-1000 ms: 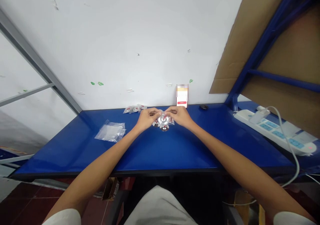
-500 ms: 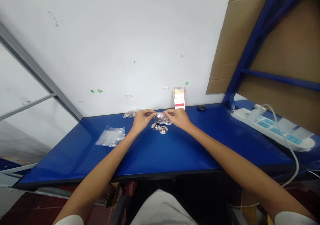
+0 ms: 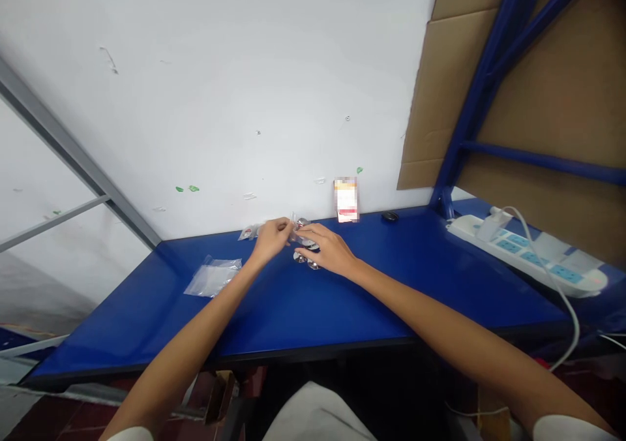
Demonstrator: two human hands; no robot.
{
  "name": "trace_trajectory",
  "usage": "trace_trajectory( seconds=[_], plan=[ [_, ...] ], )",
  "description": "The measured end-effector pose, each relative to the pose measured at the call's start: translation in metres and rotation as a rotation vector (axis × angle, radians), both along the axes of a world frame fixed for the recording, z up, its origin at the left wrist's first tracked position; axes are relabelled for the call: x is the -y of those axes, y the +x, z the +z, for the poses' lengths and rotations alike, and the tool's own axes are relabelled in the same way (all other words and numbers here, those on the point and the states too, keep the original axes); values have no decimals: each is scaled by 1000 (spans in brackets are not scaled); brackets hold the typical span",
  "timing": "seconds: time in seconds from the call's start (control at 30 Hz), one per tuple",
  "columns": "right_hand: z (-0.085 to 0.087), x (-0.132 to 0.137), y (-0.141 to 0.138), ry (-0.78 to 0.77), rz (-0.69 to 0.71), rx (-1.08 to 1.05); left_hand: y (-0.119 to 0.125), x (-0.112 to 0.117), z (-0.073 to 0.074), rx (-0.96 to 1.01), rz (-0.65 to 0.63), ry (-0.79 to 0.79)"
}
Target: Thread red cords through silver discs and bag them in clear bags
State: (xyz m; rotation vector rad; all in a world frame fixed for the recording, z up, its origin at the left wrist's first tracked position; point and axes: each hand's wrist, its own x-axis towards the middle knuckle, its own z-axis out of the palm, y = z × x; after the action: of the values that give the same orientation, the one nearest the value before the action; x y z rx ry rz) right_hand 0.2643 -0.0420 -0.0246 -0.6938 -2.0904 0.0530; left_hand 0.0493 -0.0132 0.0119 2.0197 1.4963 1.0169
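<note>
- My left hand [image 3: 271, 240] is curled, its fingertips pinched on a small clear wrapper [image 3: 296, 231] held just above the blue counter [image 3: 342, 317].
- My right hand [image 3: 325, 248] comes in from the other side, its fingers bent over the same wrapper. From here I cannot tell whether it grips or only touches.
- The wrapper is thin, glossy and see-through, with a shiny silver piece showing at its far side. It is small and blurred in view, so I cannot make out its exact shape.
- Two round metal discs [image 3: 300, 257] lie close together on the counter, right below my hands and partly hidden by my right hand.
- A flat clear plastic bag [image 3: 212, 276] lies on the counter to the left of my hands, well apart from them. Some small bagged pieces [image 3: 248, 233] sit just beyond my left hand, near the white wall [image 3: 220, 102].
- A card [image 3: 346, 199], blurred in its upper part and with a red stripe near its foot, stands against the wall. A small black round object [image 3: 390, 216] lies to its right.
- A white power strip [image 3: 525, 255] with blue sockets lies at the right end of the counter, a white cable [image 3: 567, 301] curving down past the edge.
- Brown cardboard [image 3: 445, 102] is fixed behind a blue metal frame [image 3: 538, 156].
</note>
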Motion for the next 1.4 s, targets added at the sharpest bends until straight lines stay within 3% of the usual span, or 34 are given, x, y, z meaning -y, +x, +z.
trace_trajectory(
  seconds=[0.07,0.13,0.27,0.37,0.53,0.67,0.87,0.93,1.03,1.1,1.23,1.4],
  plan=[
    [5,-2,5,-28,30,-58,-13,-21,9,-174,89,-28],
    [10,-6,13,-46,21,-92,-23,-44,16,-227,146,-68],
    [15,-15,30,-119,-50,-77,-35,-81,15,-334,221,-172],
    [13,-19,35,-164,-85,-39,-38,-90,5,-434,287,-171],
    [6,-20,32,-186,-76,5,-33,-83,-7,-573,351,-98],
    [5,-19,31,-194,-42,19,-31,-72,1,-632,366,-45],
    [4,-20,33,-215,-60,70,-66,-34,40,-674,404,67],
    [1,-22,33,-225,-69,101,-88,-12,53,-707,258,42],
    [-6,-25,33,-230,-80,149,-119,23,64,-727,-93,-220],
    [-12,-28,32,-225,-74,172,-136,46,64,-710,-158,-338],
    [-22,-35,32,-262,-89,206,-157,78,48,-723,-107,-346],
    [-28,-42,37,-289,-46,253,-165,91,21,-775,-106,-282]
  ],
)
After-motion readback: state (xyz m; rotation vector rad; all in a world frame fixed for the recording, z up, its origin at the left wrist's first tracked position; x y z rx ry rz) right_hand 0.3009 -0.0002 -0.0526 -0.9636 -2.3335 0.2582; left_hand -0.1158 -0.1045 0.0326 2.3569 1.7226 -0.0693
